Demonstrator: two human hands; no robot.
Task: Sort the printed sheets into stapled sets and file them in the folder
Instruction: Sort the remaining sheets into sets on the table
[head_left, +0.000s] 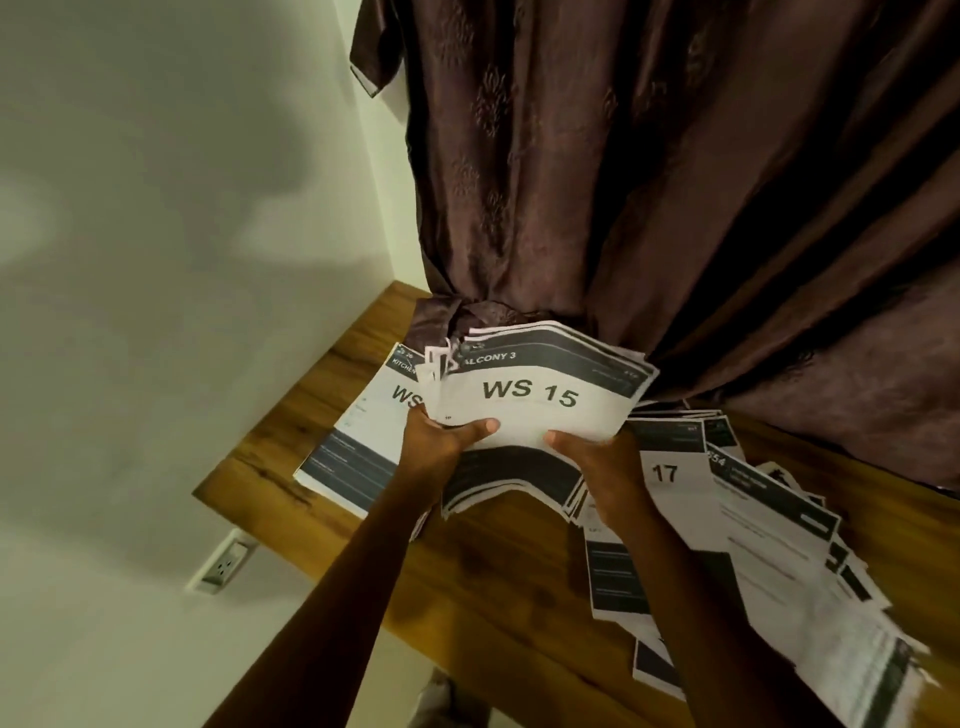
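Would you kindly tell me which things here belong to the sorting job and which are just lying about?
For the job: the WS 15 bundle held in both hands, the left stack, the spread sheets.
Just about: curtain, wall socket.

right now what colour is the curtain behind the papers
Dark brown with a faint floral pattern, curtain, head view.
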